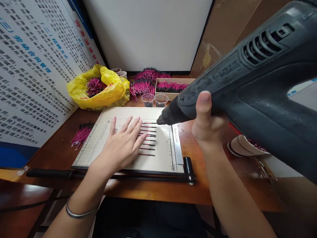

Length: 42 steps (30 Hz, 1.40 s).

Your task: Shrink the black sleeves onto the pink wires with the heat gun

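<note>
Head camera shows the right hand [209, 126] clamped round a heat gun [232, 76] — long axis slanting down-left toward wires [149, 145] crosswise on a paper cutter [162, 164] — and the left hand [122, 143] spread over them.

A white panel [148, 30] stands between a poster [33, 62] and a brown wall [226, 19]. A yellow bag [114, 91] sits near the poster.

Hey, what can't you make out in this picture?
In the head view:
Left ends of most laid-out wires: hidden by the left hand.
Most right hand fingers: behind the hand itself and the black gun-shaped tool.
The tool's rear: cut off by the right edge.
The box's near right corner: behind the tool.
Poster's small print: too blurred.
</note>
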Tool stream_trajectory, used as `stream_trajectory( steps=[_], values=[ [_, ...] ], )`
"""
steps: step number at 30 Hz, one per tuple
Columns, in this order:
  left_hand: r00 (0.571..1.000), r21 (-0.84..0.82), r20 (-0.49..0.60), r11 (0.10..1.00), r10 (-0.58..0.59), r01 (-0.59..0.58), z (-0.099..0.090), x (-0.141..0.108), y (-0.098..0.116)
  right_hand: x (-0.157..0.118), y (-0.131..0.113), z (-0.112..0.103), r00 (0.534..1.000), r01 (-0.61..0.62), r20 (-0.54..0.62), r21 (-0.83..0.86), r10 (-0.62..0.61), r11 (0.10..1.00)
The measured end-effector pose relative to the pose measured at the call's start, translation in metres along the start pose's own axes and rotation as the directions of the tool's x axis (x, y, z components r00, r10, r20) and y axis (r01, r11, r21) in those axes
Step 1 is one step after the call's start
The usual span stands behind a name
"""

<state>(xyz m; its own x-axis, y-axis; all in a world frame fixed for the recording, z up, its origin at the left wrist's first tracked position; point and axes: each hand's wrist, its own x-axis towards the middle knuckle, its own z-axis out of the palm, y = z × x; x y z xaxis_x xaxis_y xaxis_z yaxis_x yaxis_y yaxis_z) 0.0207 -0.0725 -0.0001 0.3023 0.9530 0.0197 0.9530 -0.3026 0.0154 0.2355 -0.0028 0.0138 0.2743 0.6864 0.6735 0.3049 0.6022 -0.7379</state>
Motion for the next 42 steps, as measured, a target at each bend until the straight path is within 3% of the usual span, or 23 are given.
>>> stream_trajectory(
  steps=[8, 12, 19, 23, 26, 32, 37, 42],
  values=[
    [1.0, 0.004, 0.017, 1.0, -0.018, 0.018, 0.005, -0.002, -0.001, 0.003, 0.006, -0.001, 0.996, 0.026, -0.082, 0.035, -0.023, 0.999],
    [0.999, 0.024, -0.007, 0.999, -0.048, 0.048, 0.001, 0.011, -0.002, 0.004, 0.009, 0.0, 0.993, 0.029, -0.111, 0.04, -0.024, 0.999],
    [0.993, 0.049, 0.111, 0.998, -0.032, 0.027, 0.009, 0.025, -0.002, 0.005, 0.009, 0.0, 0.991, -0.036, -0.122, 0.089, 0.047, 0.995],
    [0.996, 0.048, 0.052, 0.996, -0.075, 0.073, 0.012, 0.021, -0.001, 0.006, 0.011, -0.002, 0.994, -0.046, -0.092, 0.078, 0.053, 0.996],
    [0.995, 0.055, 0.065, 0.995, -0.081, 0.077, 0.014, 0.022, 0.0, 0.006, 0.008, -0.003, 0.996, -0.006, -0.085, 0.009, 0.006, 1.0],
    [0.991, 0.019, 0.071, 0.993, -0.116, 0.115, 0.021, 0.02, 0.003, 0.007, 0.004, -0.003, 0.989, 0.005, -0.15, 0.14, 0.016, 0.99],
    [0.99, 0.021, 0.055, 0.992, -0.129, 0.128, 0.021, 0.022, 0.006, 0.011, 0.005, -0.005, 0.991, 0.059, -0.123, 0.076, -0.049, 0.995],
    [0.989, 0.013, 0.032, 0.99, -0.142, 0.141, 0.017, 0.016, 0.006, 0.011, 0.004, -0.005, 0.983, 0.05, -0.178, 0.02, -0.046, 0.999]
  ],
)
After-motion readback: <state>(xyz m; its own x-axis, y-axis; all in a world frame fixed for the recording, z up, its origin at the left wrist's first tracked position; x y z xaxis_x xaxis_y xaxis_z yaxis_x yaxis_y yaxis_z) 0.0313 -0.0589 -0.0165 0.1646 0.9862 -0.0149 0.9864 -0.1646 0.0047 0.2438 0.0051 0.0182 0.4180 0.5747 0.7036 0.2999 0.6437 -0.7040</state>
